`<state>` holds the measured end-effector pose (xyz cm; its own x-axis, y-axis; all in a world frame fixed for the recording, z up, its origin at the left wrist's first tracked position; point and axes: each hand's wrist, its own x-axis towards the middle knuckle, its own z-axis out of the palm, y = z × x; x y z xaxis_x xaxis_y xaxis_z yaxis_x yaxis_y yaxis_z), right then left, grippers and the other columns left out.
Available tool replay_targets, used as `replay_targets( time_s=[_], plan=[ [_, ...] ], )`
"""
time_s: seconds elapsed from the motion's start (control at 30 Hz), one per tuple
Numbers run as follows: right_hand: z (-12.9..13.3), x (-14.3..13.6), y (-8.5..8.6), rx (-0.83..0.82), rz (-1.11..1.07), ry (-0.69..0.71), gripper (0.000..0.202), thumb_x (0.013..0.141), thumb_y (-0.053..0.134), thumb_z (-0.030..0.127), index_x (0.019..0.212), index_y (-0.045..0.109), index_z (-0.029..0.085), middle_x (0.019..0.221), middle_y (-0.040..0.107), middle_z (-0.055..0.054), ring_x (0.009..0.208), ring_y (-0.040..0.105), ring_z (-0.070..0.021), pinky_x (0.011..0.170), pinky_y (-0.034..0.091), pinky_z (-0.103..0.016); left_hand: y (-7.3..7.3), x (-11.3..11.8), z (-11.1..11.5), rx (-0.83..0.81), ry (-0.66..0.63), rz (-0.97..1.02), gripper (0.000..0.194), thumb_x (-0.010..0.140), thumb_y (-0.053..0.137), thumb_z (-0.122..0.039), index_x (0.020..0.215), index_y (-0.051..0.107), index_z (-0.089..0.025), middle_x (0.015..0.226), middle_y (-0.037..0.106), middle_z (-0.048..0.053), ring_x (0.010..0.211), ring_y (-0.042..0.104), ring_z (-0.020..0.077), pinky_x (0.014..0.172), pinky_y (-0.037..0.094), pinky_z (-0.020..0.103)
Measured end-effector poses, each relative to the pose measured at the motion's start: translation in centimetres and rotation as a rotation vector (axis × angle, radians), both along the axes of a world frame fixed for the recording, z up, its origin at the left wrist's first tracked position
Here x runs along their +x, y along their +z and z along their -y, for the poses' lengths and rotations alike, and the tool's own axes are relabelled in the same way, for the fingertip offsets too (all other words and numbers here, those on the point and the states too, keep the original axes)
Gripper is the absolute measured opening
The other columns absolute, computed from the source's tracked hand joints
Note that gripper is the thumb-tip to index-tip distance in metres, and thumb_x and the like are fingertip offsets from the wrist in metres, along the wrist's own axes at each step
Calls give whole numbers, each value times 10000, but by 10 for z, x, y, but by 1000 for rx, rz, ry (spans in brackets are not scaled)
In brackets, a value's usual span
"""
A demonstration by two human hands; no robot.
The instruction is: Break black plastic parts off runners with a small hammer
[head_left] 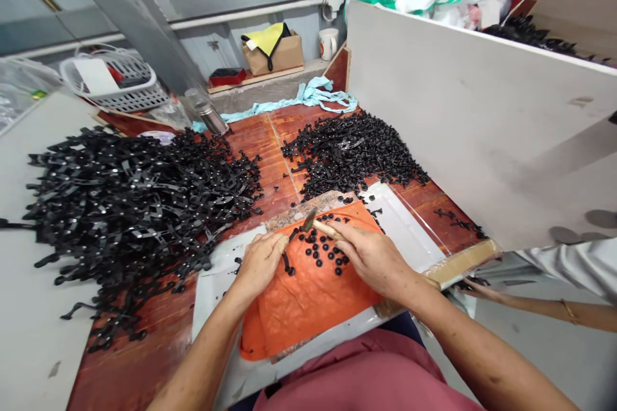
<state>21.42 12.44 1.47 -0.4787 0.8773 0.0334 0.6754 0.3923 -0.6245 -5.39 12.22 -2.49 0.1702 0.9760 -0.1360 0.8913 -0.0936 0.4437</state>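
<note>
Over a red-brown table (250, 131) lies an orange cloth (299, 311). Crosswise near the cloth's far edge, a hammer (320, 227) points left, handle gripped in the curled right hand (373, 255); the left hand (260, 261), back upward, pinches a black strip (287, 262) running far-to-near.

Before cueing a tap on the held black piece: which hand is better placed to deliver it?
Probably the right hand: it grips the hammer, whose head is near the black piece. The left hand is occupied, holding that piece over the orange cloth.
</note>
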Motion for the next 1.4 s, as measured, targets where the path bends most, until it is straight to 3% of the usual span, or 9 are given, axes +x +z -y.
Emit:
replay_targets(
  time_s=[0.13,0.47,0.73,0.93,1.1,1.23,1.4],
  plan=[
    [0,7,-5,-5,-49,-14,482,1070,440,253,1529,445,398,1362,682,-9,1155,687,-213,980,523,-345,2,4,-9,49,15,-70,437,1021,254,-388,769,574,-231,895,711,45,893,620,229,849,426,366],
    [2,20,-11,-47,-85,-33,512,1074,414,249,1533,398,476,1459,608,57,1233,650,-199,982,534,-340,-2,9,-13,20,14,-157,442,1033,274,-376,824,639,-241,952,718,52,982,627,246,900,426,385],
    [-2,14,-8,-19,-17,-32,468,1061,441,265,1514,470,378,1335,700,-19,1113,707,-219,931,553,-343,-4,8,-10,31,11,-172,433,1033,301,-388,854,669,-246,988,724,54,1004,606,254,914,418,404],
    [-11,-8,-4,116,46,8,491,1042,471,237,1528,453,308,1301,714,-61,1082,710,-231,919,542,-339,-2,9,-11,34,11,-154,433,1031,317,-395,900,701,-244,1025,733,67,1007,615,264,931,419,421],
    [-17,-20,-9,137,173,35,497,1052,471,261,1545,440,312,1138,771,-63,973,732,-227,856,553,-327,1,11,-12,18,16,-142,448,1032,311,-392,863,699,-247,989,728,62,991,616,266,913,422,418],
    [-19,-19,-7,154,79,4,523,1085,390,276,1604,327,300,1263,733,-69,1085,706,-210,925,533,-315,3,11,-12,12,30,-137,453,1028,312,-405,849,697,-248,1003,714,69,964,597,274,883,425,421],
    [-24,-18,-5,108,241,37,480,1083,406,317,1562,418,302,1146,777,-71,950,745,-219,845,548,-311,4,11,-12,-4,16,-132,463,1031,300,-388,800,675,-245,961,708,57,934,596,246,894,426,399]
  ],
)
